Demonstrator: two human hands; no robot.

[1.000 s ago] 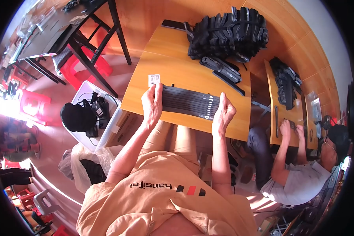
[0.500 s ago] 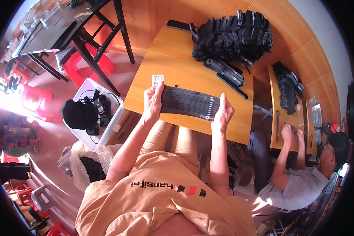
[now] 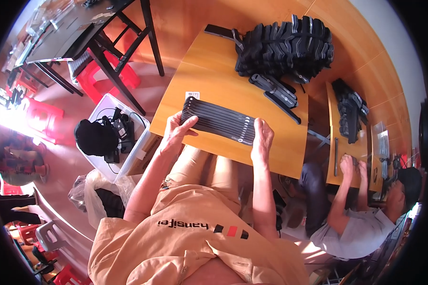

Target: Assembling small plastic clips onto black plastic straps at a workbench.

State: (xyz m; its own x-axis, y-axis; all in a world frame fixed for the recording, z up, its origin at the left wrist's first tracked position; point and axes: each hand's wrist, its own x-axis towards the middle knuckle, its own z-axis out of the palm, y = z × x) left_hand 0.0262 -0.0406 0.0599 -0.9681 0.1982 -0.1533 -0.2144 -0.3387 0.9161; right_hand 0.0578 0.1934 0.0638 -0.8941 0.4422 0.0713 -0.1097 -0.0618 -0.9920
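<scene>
Above the desk [image 3: 214,73], I am holding a flat row of black straps [image 3: 218,119].
My left hand [image 3: 177,129] is pinching the left end, its thumb lying on top, while my right hand [image 3: 261,140] is pinching the right end; the row is spanning the gap between them. Beyond it, a big black bundle [image 3: 285,47] is resting toward the desk's far side, and a smaller black pile [image 3: 276,91] is lying just in front of that.

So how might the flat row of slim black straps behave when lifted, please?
The black straps would probably droop, looking thin. Side by side, they might fan apart. They seem light: the left hand and right hand hold only their ends.
</scene>
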